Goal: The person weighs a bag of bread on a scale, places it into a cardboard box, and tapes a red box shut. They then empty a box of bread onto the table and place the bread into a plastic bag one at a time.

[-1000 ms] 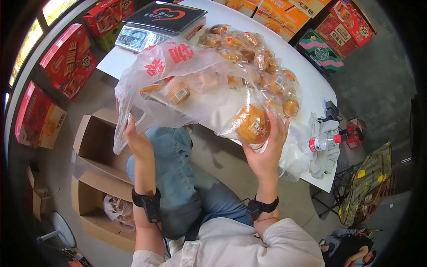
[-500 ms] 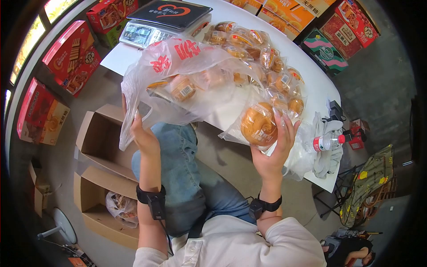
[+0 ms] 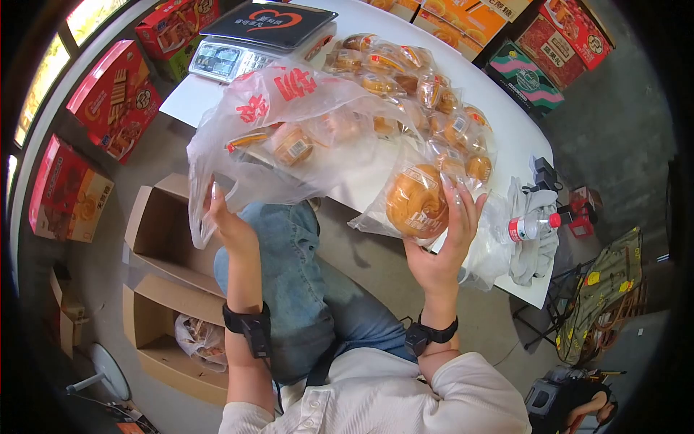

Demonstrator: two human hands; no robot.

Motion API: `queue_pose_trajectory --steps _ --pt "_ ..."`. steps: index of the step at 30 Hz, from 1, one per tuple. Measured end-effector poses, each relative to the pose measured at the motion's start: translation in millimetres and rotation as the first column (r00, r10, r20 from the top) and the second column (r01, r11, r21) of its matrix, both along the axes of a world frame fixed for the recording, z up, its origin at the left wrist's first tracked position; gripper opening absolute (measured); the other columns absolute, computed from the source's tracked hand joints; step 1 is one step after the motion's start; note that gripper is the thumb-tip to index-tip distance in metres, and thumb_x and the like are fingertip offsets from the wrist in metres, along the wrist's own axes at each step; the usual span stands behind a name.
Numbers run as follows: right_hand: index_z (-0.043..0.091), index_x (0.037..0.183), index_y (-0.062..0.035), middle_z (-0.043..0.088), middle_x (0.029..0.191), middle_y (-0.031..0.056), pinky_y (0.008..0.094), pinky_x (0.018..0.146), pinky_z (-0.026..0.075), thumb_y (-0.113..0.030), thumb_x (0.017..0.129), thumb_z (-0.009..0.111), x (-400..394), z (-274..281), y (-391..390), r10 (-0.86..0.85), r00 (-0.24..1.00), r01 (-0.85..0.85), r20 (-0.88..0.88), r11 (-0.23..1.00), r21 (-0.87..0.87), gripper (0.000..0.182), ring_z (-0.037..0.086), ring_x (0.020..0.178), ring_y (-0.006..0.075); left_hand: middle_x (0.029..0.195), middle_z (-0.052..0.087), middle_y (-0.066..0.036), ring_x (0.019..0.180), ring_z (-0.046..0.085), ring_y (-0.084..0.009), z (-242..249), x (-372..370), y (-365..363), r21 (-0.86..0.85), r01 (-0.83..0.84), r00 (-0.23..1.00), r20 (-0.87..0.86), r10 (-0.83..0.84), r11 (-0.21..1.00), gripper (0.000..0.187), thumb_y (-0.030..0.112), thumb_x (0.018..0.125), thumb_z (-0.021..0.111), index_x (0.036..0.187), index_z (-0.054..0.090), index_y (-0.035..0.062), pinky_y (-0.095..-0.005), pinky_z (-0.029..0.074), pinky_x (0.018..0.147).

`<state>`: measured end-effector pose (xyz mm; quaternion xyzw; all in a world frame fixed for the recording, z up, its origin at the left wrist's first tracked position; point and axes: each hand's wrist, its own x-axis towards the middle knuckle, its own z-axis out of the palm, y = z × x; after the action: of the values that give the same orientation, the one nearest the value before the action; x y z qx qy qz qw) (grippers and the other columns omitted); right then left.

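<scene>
My left hand (image 3: 230, 226) grips the edge of a thin clear plastic bag (image 3: 289, 137) with red print, held up over the table's near edge. A few wrapped buns show inside the bag. My right hand (image 3: 442, 246) holds one wrapped golden bun (image 3: 416, 201) in clear film, raised beside the bag's right side. Several more wrapped buns (image 3: 426, 87) lie in a heap on the white table (image 3: 506, 137) behind it. Black bands sit on both wrists.
A digital scale (image 3: 249, 32) stands at the table's far left. A water bottle (image 3: 531, 226) and crumpled bags lie at the right end. Open cardboard boxes (image 3: 163, 231) sit on the floor to my left. Red and orange cartons line the walls.
The bun in my right hand has come off the bag's side and sits a little lower and clearer in my palm. The bag in my left hand barely shifted.
</scene>
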<state>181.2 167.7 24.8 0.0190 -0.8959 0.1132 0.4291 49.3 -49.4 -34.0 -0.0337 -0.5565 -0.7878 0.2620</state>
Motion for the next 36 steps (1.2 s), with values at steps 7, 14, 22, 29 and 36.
queue_pose_trajectory --steps 7,14,22,29,36 --pt "0.034 0.127 -0.0068 0.047 0.123 0.0082 0.053 0.104 0.012 -0.011 0.055 0.075 7.2 9.9 -1.4 -0.048 0.997 0.051 0.061 0.997 -0.059 0.082 0.04 0.117 0.0297 0.121 0.04 -0.014 0.117 0.037 -0.025 7.7 7.7 -2.6 -0.09 -0.361 0.93 -0.113 0.351 0.928 0.056 0.022 0.075 0.054 0.121 0.034 -0.001 -0.0402 0.028 0.099" --pt "0.037 0.123 -0.0042 0.046 0.122 0.0096 0.0491 0.106 0.013 -0.006 0.054 0.077 13.6 14.1 3.4 -0.067 0.998 0.066 0.0 0.986 -0.155 0.08 0.039 0.118 0.0276 0.12 0.033 -0.016 0.115 0.036 -0.028 27.9 52.4 -24.2 -0.303 -0.717 0.63 -0.668 0.396 0.628 0.062 0.037 0.073 0.061 0.117 0.032 0.0041 -0.0477 0.029 0.1" --pt "0.035 0.126 -0.0028 0.045 0.122 0.0134 0.0531 0.103 0.017 -0.015 0.056 0.074 19.7 8.6 -2.3 -0.066 0.995 0.035 -0.076 0.935 -0.352 0.081 0.035 0.119 0.0326 0.119 0.044 -0.02 0.109 0.045 -0.0327 54.1 88.4 38.4 -0.62 0.256 0.794 -0.303 -0.528 0.741 0.064 0.036 0.072 0.066 0.119 0.037 0.0029 -0.0431 0.033 0.096" --pt "0.024 0.131 -0.0024 0.038 0.129 0.0185 0.0575 0.1 0.016 -0.025 0.061 0.074 27.0 12.1 -12.9 -0.005 0.999 -0.001 -0.032 0.982 -0.189 0.089 0.035 0.119 0.0384 0.126 0.04 -0.019 0.119 0.039 -0.0273 56.4 95.3 78.4 -0.372 0.779 0.579 0.118 -0.807 0.505 0.074 0.022 0.071 0.07 0.128 0.031 -0.0056 -0.0364 0.03 0.098" --pt "0.024 0.133 -0.0025 0.037 0.129 0.0249 0.0523 0.103 0.011 -0.036 0.068 0.064 43.6 28.1 4.3 0.241 0.966 -0.182 0.095 0.892 -0.415 0.083 0.035 0.121 0.0368 0.109 0.054 -0.008 0.099 0.05 -0.013 67.8 74.0 69.6 0.167 0.839 0.468 0.265 -0.843 0.519 0.042 0.018 0.083 0.059 0.116 0.046 -0.0036 -0.0274 0.038 0.088"
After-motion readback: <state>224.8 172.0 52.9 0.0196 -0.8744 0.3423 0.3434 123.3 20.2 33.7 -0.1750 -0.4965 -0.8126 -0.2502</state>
